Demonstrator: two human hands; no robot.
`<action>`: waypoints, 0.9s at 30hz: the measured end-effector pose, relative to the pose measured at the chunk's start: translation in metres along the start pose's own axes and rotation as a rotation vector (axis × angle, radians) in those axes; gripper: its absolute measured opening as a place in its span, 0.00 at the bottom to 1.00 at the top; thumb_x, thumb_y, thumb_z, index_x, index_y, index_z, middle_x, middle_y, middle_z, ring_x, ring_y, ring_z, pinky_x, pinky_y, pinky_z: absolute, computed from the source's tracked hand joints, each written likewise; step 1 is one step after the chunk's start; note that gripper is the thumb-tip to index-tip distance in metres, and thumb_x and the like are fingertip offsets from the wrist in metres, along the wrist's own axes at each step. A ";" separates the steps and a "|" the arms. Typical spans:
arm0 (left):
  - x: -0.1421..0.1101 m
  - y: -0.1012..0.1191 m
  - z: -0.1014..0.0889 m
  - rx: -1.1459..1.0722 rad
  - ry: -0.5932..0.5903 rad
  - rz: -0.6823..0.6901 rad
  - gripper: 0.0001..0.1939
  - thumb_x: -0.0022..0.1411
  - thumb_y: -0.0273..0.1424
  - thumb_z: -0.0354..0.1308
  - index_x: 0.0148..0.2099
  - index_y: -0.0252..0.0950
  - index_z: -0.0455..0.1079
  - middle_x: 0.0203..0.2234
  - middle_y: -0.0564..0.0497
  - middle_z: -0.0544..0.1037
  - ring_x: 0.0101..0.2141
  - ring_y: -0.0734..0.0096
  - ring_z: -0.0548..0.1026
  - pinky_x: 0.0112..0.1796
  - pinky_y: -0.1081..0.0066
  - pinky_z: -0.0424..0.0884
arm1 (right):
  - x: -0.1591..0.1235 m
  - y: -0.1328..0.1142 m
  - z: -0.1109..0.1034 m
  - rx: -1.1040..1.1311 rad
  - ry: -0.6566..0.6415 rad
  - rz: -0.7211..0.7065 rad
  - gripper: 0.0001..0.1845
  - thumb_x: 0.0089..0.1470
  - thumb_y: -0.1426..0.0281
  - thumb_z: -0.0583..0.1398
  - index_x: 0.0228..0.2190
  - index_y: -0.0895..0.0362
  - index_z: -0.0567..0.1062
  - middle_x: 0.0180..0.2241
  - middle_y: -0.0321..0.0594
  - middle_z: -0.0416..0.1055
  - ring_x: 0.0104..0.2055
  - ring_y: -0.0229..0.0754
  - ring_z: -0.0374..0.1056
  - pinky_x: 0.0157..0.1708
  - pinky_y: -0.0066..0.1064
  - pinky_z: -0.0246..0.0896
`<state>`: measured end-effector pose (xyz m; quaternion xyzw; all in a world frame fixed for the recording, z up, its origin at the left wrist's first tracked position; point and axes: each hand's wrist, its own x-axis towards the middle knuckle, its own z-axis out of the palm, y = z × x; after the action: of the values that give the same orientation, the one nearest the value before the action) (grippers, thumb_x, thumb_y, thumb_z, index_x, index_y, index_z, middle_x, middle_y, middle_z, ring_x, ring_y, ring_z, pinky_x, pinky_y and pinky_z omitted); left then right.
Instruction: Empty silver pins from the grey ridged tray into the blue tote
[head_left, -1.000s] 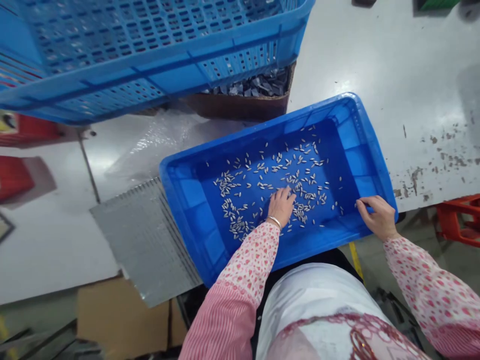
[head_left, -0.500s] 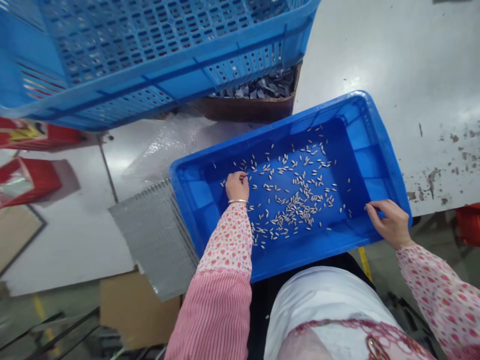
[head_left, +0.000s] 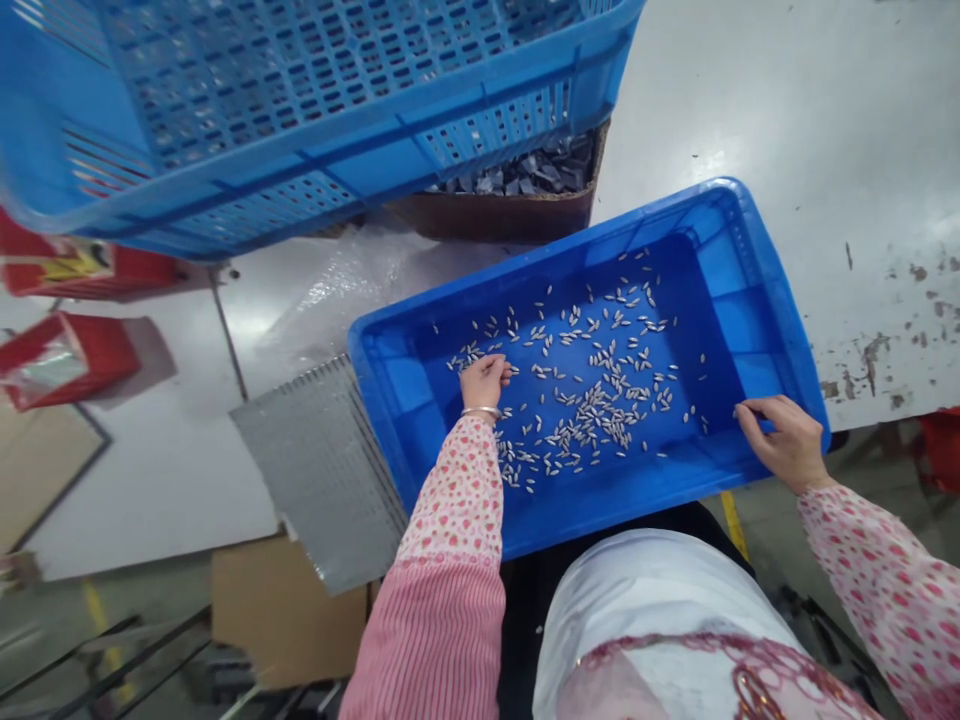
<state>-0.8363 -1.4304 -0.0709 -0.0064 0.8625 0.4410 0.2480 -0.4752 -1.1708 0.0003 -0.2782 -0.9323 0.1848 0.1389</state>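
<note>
A blue plastic tray (head_left: 757,290) lies tilted at the table's near edge, its floor strewn with many small silvery oblong parts (head_left: 600,400). My left hand (head_left: 484,380) rests inside it at the left, fingers curled over a few of those parts. My right hand (head_left: 780,440) grips the tray's near right rim, fingers hooked over the edge. Both arms wear pink patterned sleeves, and a bangle sits on my left wrist.
A big perforated blue crate (head_left: 300,110) looms at the top left. Behind the tray stands a brown box of dark scraps (head_left: 517,190). A grey ribbed sheet (head_left: 315,470) lies left of the tray. Red bins (head_left: 67,350) stand at the far left, a cardboard box (head_left: 285,610) below.
My left hand swept from the tray's middle to its left side, pushing the small parts together. My right hand kept its hold on the rim. The view shifted slightly.
</note>
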 end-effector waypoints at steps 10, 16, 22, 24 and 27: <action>0.004 0.006 -0.015 0.328 0.063 0.139 0.06 0.56 0.30 0.57 0.36 0.37 0.73 0.22 0.50 0.74 0.30 0.63 0.75 0.46 0.58 0.69 | -0.001 0.000 0.001 0.005 0.011 -0.005 0.08 0.58 0.65 0.58 0.29 0.54 0.74 0.27 0.37 0.75 0.30 0.42 0.70 0.33 0.34 0.65; 0.015 0.016 -0.007 0.499 0.039 0.287 0.06 0.56 0.26 0.57 0.36 0.37 0.73 0.33 0.45 0.72 0.41 0.58 0.71 0.49 0.61 0.65 | 0.002 -0.004 0.000 0.005 0.006 -0.004 0.07 0.58 0.67 0.59 0.29 0.54 0.74 0.28 0.38 0.76 0.30 0.42 0.70 0.34 0.34 0.65; -0.045 0.018 0.046 0.616 -0.214 0.542 0.13 0.60 0.28 0.54 0.47 0.40 0.71 0.45 0.44 0.70 0.46 0.58 0.69 0.47 0.62 0.66 | 0.006 -0.005 -0.001 0.023 -0.014 0.010 0.07 0.59 0.68 0.57 0.30 0.54 0.73 0.28 0.39 0.75 0.30 0.41 0.69 0.34 0.34 0.65; -0.078 0.018 0.070 0.698 -0.398 0.692 0.17 0.58 0.29 0.58 0.51 0.42 0.69 0.49 0.43 0.69 0.49 0.55 0.67 0.48 0.59 0.66 | 0.006 -0.004 -0.001 0.026 -0.013 0.009 0.07 0.59 0.68 0.57 0.30 0.54 0.73 0.27 0.38 0.75 0.30 0.41 0.68 0.34 0.34 0.64; -0.117 0.011 0.095 0.666 -0.622 0.711 0.18 0.54 0.24 0.60 0.48 0.46 0.71 0.50 0.44 0.69 0.52 0.52 0.65 0.50 0.54 0.64 | 0.006 -0.004 -0.001 0.034 -0.011 0.018 0.08 0.60 0.68 0.56 0.30 0.54 0.73 0.28 0.39 0.74 0.30 0.42 0.68 0.34 0.34 0.64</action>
<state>-0.6964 -1.3754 -0.0583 0.4922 0.7905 0.1832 0.3151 -0.4814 -1.1705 0.0036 -0.2833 -0.9271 0.2036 0.1368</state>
